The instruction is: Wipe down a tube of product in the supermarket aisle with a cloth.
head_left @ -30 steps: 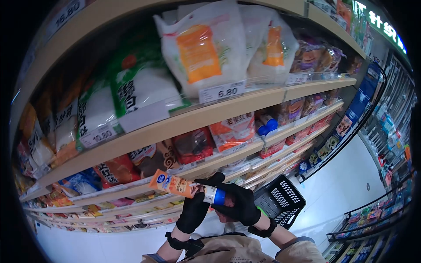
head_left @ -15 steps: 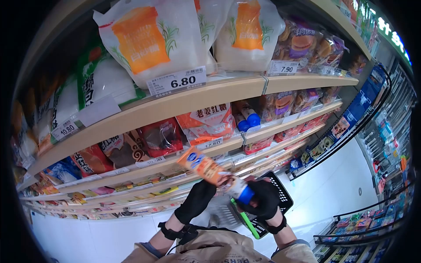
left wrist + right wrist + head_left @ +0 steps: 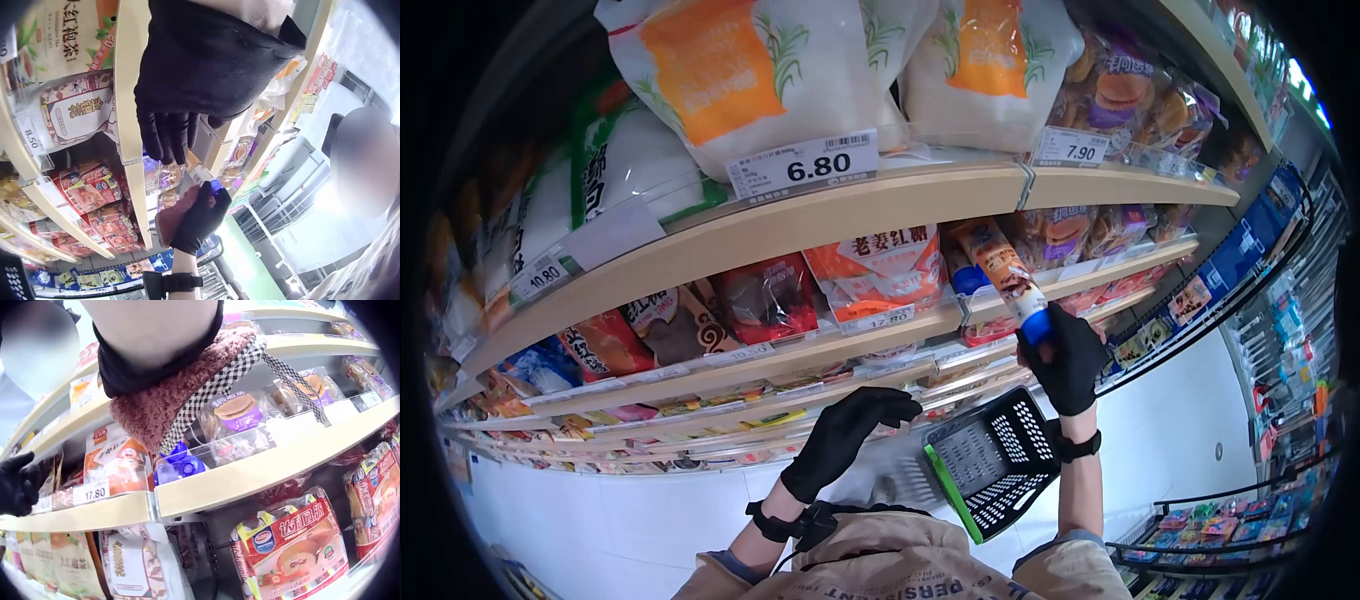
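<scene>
My black-gloved right hand (image 3: 1068, 360) grips an orange-and-white squeeze tube (image 3: 1005, 268) near its blue cap, the tube's flat end pointing into a shelf bay. That tube overlaps other blue-capped tubes (image 3: 178, 467), which stand between a brown sugar bag (image 3: 875, 270) and packaged buns (image 3: 1055, 235). A reddish-brown fuzzy cloth (image 3: 174, 220) with checkered trim and a strap hangs at the same hand, showing largest in the right wrist view. My gloved left hand (image 3: 845, 440) is held in front of the lower shelves, fingers relaxed and holding nothing.
A black shopping basket (image 3: 990, 460) with a green handle stands below, between my arms. The upper shelf edge (image 3: 800, 225) runs above the tube, with large white sugar bags (image 3: 820, 80) on it. More racks (image 3: 1210, 530) stand at the right.
Both hands were at the tube; the left has let go and stays low. The right has carried the tube rightward and up to the shelf bay with the blue-capped tubes.
</scene>
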Demonstrator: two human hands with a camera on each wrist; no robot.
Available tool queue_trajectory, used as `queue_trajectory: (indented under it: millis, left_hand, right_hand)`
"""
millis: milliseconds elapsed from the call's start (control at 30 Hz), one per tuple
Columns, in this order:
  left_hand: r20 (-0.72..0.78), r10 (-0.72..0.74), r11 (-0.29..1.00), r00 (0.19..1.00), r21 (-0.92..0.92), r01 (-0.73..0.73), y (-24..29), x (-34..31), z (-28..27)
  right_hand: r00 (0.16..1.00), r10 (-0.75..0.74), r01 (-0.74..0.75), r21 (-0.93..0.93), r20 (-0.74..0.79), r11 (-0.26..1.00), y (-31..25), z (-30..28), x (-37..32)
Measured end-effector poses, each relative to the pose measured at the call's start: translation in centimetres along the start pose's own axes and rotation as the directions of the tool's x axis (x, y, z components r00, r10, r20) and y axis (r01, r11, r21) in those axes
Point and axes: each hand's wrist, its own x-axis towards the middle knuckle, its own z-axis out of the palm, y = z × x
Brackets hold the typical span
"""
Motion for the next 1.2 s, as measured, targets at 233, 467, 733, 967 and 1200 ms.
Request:
queue_trajectory:
  millis: [233,467,733,967,1200]
  left_hand:
    - [-0.050,-0.008,1.000,0.999,0.017,0.009,0.0,-0.7,-0.8]
    - [-0.078,-0.018,0.999,0.997,-0.029,0.016,-0.4,-1.6,-1.0]
    - [-0.078,-0.029,0.999,0.997,-0.047,0.026,-1.4,-1.6,-0.9]
    - [-0.011,-0.088,0.992,0.996,-0.092,0.086,-0.9,-1.1,-1.6]
    - [-0.142,-0.063,0.966,0.988,-0.257,0.024,-0.6,-0.6,1.7]
  right_hand:
    - [0.938,-0.279,0.318,-0.189,0.207,0.929,1.3,3.8,2.4]
    - [0.908,-0.312,0.362,-0.147,0.281,0.921,0.2,6.4,2.9]
    - [0.968,-0.144,0.140,0.034,0.206,0.990,-1.1,5.4,3.4]
    - [0.994,0.056,-0.059,0.031,0.089,0.998,-1.7,4.2,1.9]
    - [0.965,0.192,-0.260,0.719,0.177,0.645,-10.2,2.3,-1.4]
